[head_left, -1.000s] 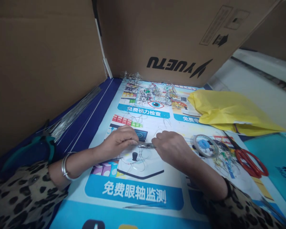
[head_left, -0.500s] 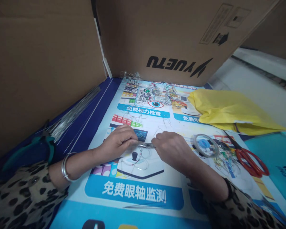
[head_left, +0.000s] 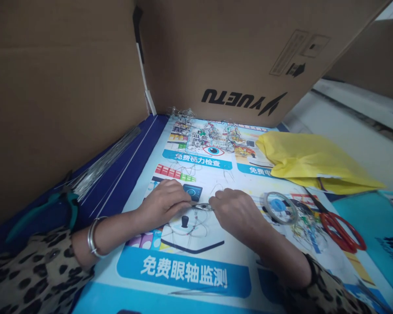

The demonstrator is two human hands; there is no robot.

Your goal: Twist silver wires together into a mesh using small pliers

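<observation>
Head view: the curled right hand (head_left: 237,214) grips pliers (head_left: 203,206) pointing toward the pinched left hand (head_left: 165,203), contents unclear.

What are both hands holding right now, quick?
Left hand: closed in a pinch; what it holds can't be told.
Right hand: closed, holding metal pliers.

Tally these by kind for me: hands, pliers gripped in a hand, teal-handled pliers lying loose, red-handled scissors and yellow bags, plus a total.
Hands: 2, left hand and right hand
Gripped pliers: 1
Teal-handled pliers: 1
Red-handled scissors: 1
Yellow bag: 1
Total: 6
</observation>
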